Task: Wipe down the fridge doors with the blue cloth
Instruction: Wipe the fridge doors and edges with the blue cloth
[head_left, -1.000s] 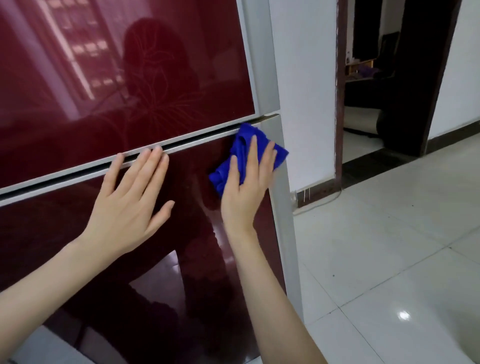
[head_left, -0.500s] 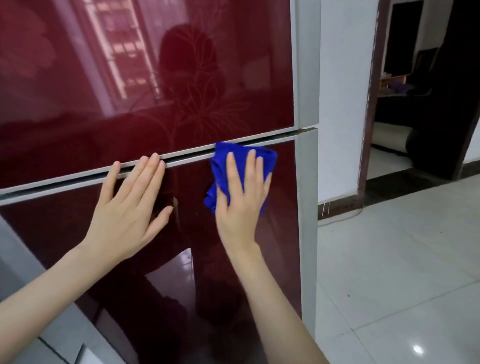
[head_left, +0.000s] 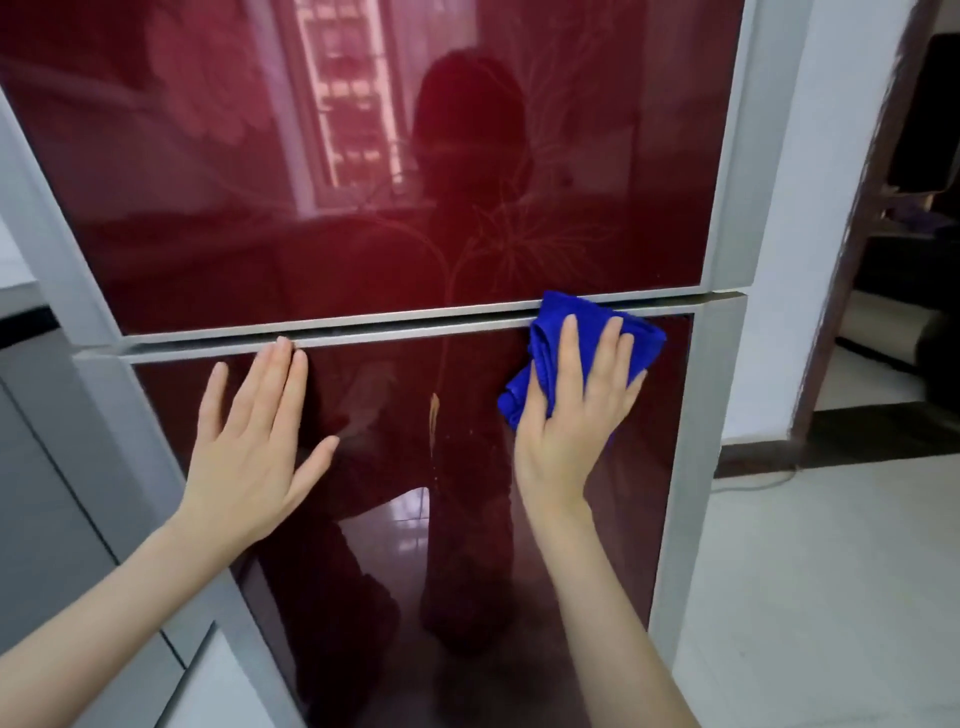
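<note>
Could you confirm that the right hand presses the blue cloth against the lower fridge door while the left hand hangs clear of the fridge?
Not quite: the left hand lies flat on the lower fridge door, as the head view shows. The right hand does press the blue cloth there.

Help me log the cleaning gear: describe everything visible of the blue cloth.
The blue cloth is vivid royal blue, soft-looking like microfibre, bunched into folds. It lies against the upper right of the lower fridge door, its top corner overlapping the silver trim at the door gap. The right hand presses it with straight fingers, covering its middle; folds show around them.
</note>
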